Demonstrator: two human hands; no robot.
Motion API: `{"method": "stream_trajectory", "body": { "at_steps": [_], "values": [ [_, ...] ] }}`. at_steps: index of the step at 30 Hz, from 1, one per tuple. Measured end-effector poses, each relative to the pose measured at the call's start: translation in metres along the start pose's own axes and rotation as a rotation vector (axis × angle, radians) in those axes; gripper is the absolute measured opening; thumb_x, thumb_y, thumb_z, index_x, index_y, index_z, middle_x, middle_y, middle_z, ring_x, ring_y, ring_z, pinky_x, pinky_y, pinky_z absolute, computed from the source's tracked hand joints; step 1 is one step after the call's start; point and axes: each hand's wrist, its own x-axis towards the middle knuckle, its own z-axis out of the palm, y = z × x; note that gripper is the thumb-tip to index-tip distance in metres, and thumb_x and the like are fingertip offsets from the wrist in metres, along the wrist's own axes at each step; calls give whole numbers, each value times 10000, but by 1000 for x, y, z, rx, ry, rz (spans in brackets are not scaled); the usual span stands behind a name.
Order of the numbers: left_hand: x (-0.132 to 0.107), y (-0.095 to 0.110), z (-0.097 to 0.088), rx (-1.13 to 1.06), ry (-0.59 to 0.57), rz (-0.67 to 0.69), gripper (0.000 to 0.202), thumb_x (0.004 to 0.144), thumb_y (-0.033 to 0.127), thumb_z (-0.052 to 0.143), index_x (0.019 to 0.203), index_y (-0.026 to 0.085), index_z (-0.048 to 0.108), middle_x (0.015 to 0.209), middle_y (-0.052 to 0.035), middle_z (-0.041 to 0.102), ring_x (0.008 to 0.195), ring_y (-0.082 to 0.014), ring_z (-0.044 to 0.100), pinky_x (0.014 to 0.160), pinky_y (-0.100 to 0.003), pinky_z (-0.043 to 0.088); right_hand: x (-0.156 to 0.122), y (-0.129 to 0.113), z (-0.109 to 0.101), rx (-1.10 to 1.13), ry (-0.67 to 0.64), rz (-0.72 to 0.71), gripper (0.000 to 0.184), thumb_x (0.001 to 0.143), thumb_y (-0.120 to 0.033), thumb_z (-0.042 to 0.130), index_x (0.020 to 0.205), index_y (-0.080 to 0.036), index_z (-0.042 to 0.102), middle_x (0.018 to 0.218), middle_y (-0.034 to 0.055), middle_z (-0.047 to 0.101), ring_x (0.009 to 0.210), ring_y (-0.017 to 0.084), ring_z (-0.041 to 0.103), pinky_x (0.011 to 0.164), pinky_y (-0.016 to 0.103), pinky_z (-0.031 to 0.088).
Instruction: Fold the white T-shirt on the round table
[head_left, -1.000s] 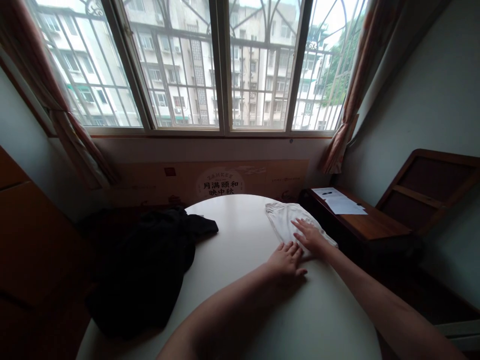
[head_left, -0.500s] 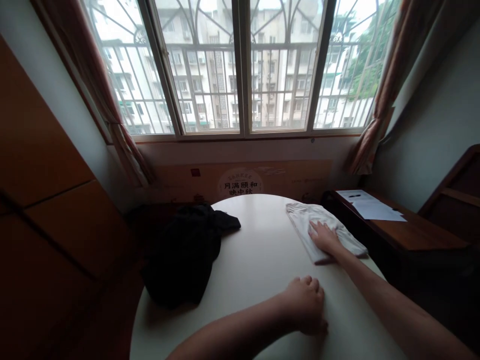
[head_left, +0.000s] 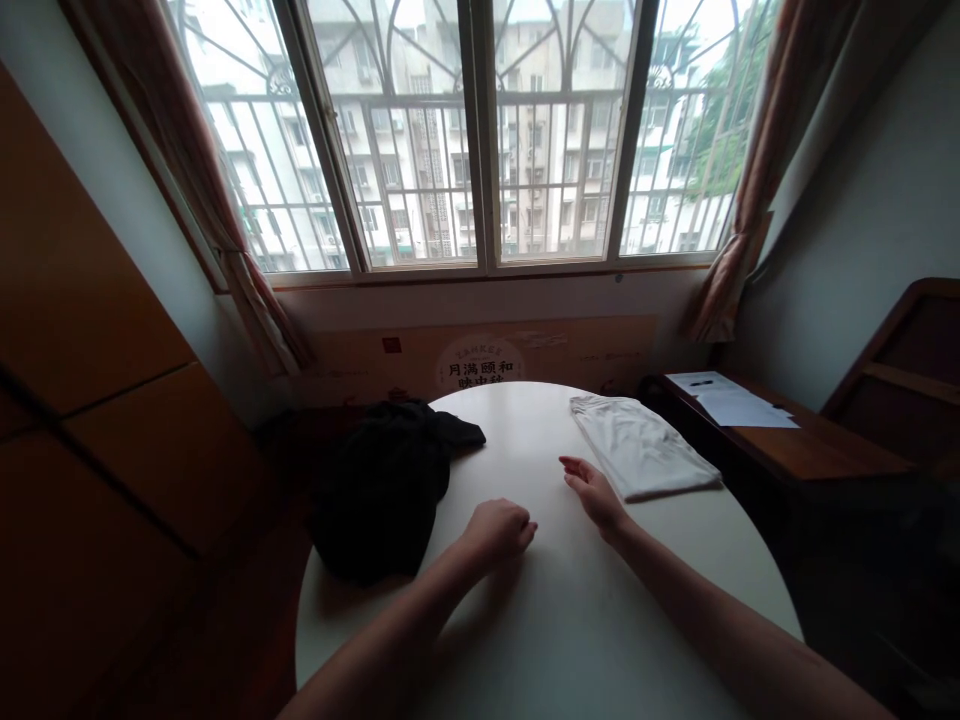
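My left hand (head_left: 499, 528) hovers over the middle of the round white table (head_left: 555, 620), its fingers curled in and nothing showing in them. To its right, my right hand (head_left: 592, 490) is held with fingers stretched out and slightly apart, holding nothing. It is just left of a folded white garment (head_left: 649, 450) that lies flat at the table's right side. A black garment (head_left: 386, 500) lies in a loose heap on the left side, partly over the edge, with one end pointing right toward the table's middle.
A barred window (head_left: 480, 150) with tied curtains faces me, above a printed cardboard panel (head_left: 480, 350). White papers (head_left: 739, 402) lie on a low wooden table (head_left: 847, 440) at the right, beside a wooden chair (head_left: 907, 360). A wooden cabinet (head_left: 127, 430) stands at the left.
My right hand has come off the white garment and moved left. My left hand has moved left and forward over the table, toward the black garment. The view has shifted slightly.
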Motion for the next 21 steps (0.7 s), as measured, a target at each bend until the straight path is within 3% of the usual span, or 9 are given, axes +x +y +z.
{"method": "stream_trajectory", "body": {
  "at_steps": [4,10,14,18,21],
  "values": [
    [1,-15,19,-54,83,-83,348,962,355,512,716,198,702,778,-51,725,717,-191,629,636,-295,336,-12,-5,6,-102,14,-113,355,859,-294,521,1163,-235,694,1233,102,713,1186,282,651,1075,481,498],
    [2,-23,24,-162,144,-101,383,962,382,527,663,187,666,677,-21,655,615,-148,507,601,-305,250,-29,-26,10,-277,-115,-334,316,837,-205,528,1065,-272,737,1186,66,720,1164,253,648,1075,444,491],
    [2,-29,28,-213,152,-81,379,956,375,546,651,178,657,655,-14,629,600,-135,468,605,-303,253,-32,-30,8,-288,-158,-369,301,847,-186,525,1046,-224,748,1171,93,724,1146,258,661,1056,449,495],
    [1,-29,28,-214,182,-64,323,953,353,565,698,190,679,715,-21,668,643,-146,533,631,-287,315,-30,-27,4,-258,-160,-344,277,868,-209,534,1036,-233,753,1180,92,718,1159,258,656,1060,446,494],
    [-2,-34,15,-184,308,-88,219,949,292,568,810,208,715,834,-34,712,747,-174,616,676,-282,395,-29,-24,1,-227,-162,-317,263,879,-233,538,1028,-239,755,1193,93,710,1177,260,648,1056,444,506]
  ]
}}
